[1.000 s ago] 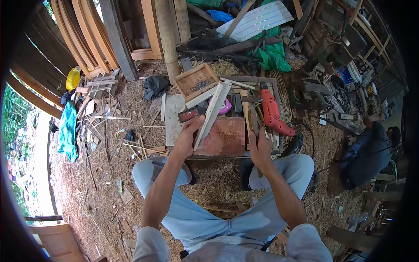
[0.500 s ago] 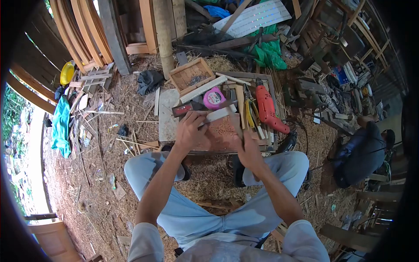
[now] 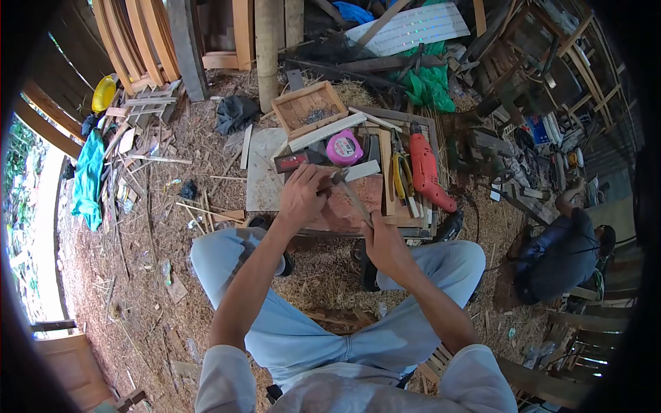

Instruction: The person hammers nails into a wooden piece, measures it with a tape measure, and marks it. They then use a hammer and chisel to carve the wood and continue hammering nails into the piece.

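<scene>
My left hand is closed on a short white wooden strip above a low work table; its fingertips are partly hidden. My right hand grips the handle of a hammer, which slants up and left. The hammer's head lies at the strip, close to my left fingers. Just beyond the strip sit a pink tape measure and a red-and-black object. Pliers with yellow handles and a red power drill lie to the right.
A wooden tray with nails stands at the table's back, a pale strip along its front. A grey board covers the table's left side. Another person crouches at the right. Wood scraps and shavings litter the floor.
The hammer's head has come down and left to the strip near my left fingers, its handle tilting from near upright. The view has shifted slightly.
</scene>
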The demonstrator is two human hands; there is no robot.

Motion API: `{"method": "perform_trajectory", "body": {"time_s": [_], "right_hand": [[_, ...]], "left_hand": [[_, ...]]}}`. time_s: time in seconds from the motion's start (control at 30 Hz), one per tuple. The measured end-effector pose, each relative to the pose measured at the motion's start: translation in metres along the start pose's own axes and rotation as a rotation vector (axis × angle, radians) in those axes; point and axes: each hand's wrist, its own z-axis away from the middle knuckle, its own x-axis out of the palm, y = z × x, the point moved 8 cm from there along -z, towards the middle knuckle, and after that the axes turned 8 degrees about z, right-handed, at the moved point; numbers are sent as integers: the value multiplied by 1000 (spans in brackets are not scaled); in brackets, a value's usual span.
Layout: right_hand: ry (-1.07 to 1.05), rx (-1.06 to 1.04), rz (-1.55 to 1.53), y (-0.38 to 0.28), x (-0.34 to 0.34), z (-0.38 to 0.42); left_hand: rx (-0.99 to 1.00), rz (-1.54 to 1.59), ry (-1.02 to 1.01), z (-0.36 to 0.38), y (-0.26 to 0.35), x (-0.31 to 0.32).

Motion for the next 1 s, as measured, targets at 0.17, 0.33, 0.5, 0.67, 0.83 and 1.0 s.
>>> {"method": "perform_trajectory", "body": {"time_s": [0.17,0.33,0.5,0.67,0.83,1.0], "right_hand": [[115,-1,-102,-10,-17,3],[8,22,35,10,1,-3],[97,12,-44,-3,-8,1],[-21,42,69,10,7,-4],[72,23,48,7,5,1],[72,35,6,7,1,3]], "left_hand": [[88,4,70,0,5,-3],[17,-31,12,0,3,1],[47,-70,18,2,-2,5],[30,-50,24,-3,5,0],[17,-49,26,0,6,0],[41,-49,18,1,8,0]]}}
